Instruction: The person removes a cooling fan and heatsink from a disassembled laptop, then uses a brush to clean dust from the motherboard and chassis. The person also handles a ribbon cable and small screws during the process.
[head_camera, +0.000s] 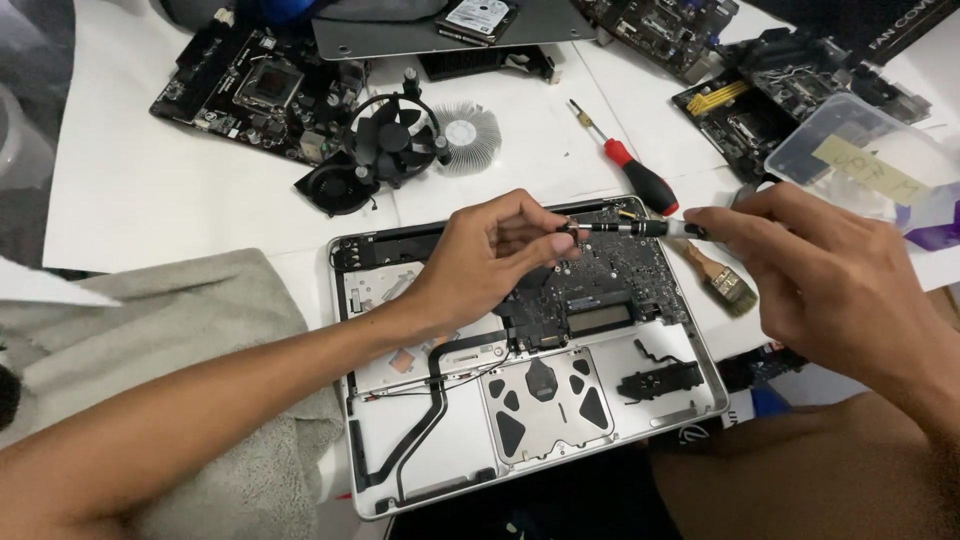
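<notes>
Both grips on precision screwdriver, brush beside

The white surface carried an opened laptop, circuit boards (three), a red-handled screwdriver, a brush and a grey towel.

Bright, even light; perhaps slight blur.

The left hand hides the precision screwdriver's tip and part of the laptop's logic board; the top edge crops the hard drive.
</notes>
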